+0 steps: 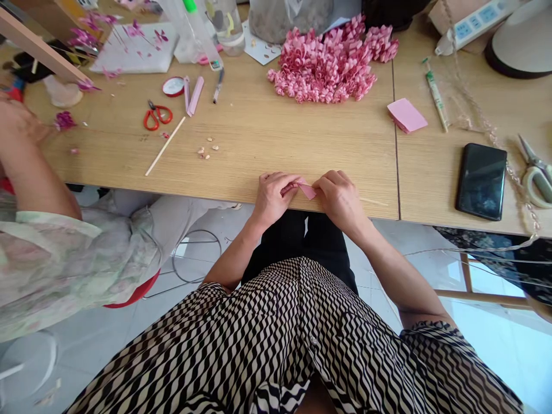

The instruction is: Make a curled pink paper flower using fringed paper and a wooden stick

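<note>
The person's left hand [276,194] and right hand [339,196] are pinching a small pink paper [307,191] with narrow fingers, at the near edge of the table [259,138]. If both are pulling unevenly, the thin sheet could be tearing. Behind, a clear jar [232,42] is seemingly holding some liquid; a translucent bag [284,24] is containing something greyish, not clear enough to tell.

The left hand [276,194] and right hand [340,197] partly hide the pink piece [307,191]; the right edge crops a rounded white object [524,40]; pale bits [200,150] are too small to identify.
</note>
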The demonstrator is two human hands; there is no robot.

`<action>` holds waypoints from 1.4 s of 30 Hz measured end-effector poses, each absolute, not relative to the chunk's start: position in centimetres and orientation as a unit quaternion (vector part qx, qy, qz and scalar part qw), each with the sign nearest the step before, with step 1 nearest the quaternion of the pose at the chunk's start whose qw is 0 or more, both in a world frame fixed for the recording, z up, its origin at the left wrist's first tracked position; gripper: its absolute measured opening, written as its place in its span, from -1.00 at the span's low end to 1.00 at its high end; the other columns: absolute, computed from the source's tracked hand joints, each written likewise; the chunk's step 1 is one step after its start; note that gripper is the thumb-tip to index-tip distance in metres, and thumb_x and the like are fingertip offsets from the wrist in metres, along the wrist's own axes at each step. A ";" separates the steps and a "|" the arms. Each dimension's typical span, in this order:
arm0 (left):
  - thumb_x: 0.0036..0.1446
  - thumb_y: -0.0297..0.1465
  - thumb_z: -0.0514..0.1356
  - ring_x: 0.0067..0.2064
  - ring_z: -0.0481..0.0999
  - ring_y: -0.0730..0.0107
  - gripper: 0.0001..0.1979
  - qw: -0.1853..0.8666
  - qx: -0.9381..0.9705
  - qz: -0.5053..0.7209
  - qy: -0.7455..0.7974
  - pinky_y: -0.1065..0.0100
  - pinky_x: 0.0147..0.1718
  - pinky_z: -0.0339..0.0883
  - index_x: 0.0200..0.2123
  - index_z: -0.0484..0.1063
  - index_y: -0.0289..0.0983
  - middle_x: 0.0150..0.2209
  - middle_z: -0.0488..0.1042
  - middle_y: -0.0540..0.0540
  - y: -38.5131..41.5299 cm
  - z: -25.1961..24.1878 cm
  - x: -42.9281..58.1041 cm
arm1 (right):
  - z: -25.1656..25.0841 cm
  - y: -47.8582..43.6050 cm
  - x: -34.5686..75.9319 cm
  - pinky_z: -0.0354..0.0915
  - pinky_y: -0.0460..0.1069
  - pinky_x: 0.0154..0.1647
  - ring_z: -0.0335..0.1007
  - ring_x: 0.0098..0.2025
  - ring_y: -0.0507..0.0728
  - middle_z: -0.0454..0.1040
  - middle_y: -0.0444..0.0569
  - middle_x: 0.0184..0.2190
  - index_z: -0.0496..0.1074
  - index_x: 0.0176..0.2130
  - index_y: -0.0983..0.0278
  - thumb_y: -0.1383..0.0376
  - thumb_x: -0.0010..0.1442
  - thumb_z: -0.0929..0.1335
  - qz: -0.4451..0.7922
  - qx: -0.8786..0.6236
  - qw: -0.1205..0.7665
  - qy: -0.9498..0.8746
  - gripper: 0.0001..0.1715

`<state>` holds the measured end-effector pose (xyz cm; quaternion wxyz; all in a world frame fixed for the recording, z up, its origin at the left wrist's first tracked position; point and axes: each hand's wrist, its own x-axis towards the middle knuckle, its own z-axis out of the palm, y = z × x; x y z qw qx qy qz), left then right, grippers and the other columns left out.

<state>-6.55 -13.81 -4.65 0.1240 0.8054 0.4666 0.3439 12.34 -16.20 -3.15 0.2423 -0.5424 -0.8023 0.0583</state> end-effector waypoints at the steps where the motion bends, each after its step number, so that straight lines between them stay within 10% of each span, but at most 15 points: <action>1: 0.21 -0.40 0.25 -0.15 0.54 0.34 -0.85 0.122 0.805 0.347 0.466 0.22 -0.03 0.26 -0.13 0.52 -0.19 -0.18 0.59 -0.05 -13.8 -4.7 -6.6 | -3.3 -16.0 12.4 0.24 0.05 -0.23 0.25 -0.26 0.14 0.46 0.04 -0.32 0.47 -0.33 0.27 0.40 0.28 0.25 0.075 -0.539 0.251 -0.800 -0.77; 42: 0.23 -0.35 0.23 -0.12 0.52 0.31 -0.93 0.115 0.809 0.309 0.487 0.18 -0.04 0.16 -0.30 0.49 -0.20 -0.22 0.59 -0.03 -14.0 -4.3 -6.2 | -3.0 -15.3 14.9 0.30 0.05 -0.16 0.31 -0.20 0.15 0.47 0.05 -0.28 0.48 -0.27 0.26 0.42 0.29 0.21 0.078 -0.494 0.274 -0.822 -0.72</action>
